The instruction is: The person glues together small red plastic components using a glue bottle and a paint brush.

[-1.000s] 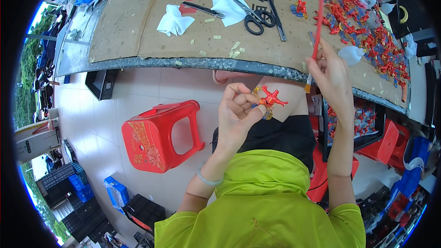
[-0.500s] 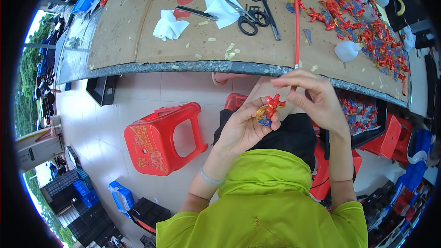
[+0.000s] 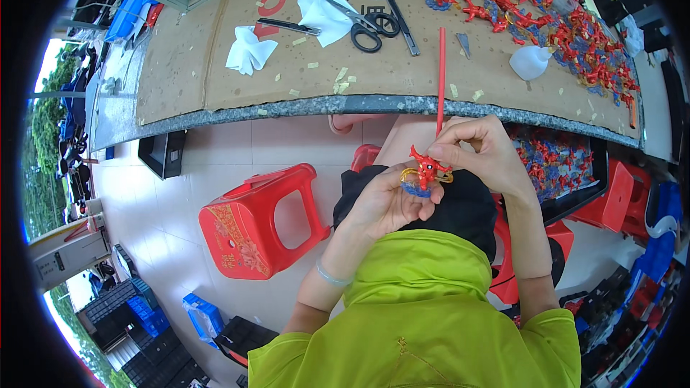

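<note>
Above my lap, my left hand [image 3: 381,205] has its fingers closed around a small toy figurine [image 3: 427,169] with a red body, yellow parts and a clear blue base. Right beside it, my right hand [image 3: 474,152] pinches a slim red stick [image 3: 441,75], which looks like a brush handle. The stick points away toward the table, and its lower end is hidden by my fingers. My right fingertips are close to the figurine's upper part; whether they touch it cannot be made out.
Cardboard [image 3: 180,65] covers the table, with scissors [image 3: 370,29], tweezers [image 3: 287,26], white tissues [image 3: 250,50] and a white squeeze bottle [image 3: 530,62]. Many similar figurines [image 3: 575,50] are heaped at right. A black tray [image 3: 568,205] of figurines stands below the edge. A red stool [image 3: 237,241] is at left.
My right hand has come down and in to the figurine, drawing the red stick nearer to me. The figurine stands more upright in my left hand. The view has shifted slightly.
</note>
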Demonstrator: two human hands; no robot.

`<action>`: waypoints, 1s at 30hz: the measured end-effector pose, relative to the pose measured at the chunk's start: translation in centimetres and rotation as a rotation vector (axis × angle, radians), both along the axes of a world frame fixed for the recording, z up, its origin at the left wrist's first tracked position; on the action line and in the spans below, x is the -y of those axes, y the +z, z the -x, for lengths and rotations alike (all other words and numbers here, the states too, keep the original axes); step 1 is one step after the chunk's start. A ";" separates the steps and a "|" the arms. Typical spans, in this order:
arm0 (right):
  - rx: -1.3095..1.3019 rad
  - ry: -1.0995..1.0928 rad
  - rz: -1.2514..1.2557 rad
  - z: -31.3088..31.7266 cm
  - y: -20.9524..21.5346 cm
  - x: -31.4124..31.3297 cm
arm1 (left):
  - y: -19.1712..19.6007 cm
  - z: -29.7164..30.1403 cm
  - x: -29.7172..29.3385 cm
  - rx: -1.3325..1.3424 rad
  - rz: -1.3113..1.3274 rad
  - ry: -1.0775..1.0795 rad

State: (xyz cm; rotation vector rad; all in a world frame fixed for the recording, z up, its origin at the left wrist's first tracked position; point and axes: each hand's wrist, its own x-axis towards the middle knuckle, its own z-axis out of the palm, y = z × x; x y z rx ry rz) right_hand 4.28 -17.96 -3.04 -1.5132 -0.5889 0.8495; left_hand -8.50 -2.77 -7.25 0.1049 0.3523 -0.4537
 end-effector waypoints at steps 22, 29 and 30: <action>0.717 -1.180 1.067 0.6 -7.3 25.6 | -0.8 -2.7 4.1 0.364 -1.656 -0.113; 0.294 -0.614 0.404 3.6 -3.6 13.0 | 4.4 -4.5 2.2 0.449 -1.592 0.137; 0.289 -0.581 0.375 3.9 -3.4 11.9 | 4.9 -5.6 0.9 0.395 -1.584 0.042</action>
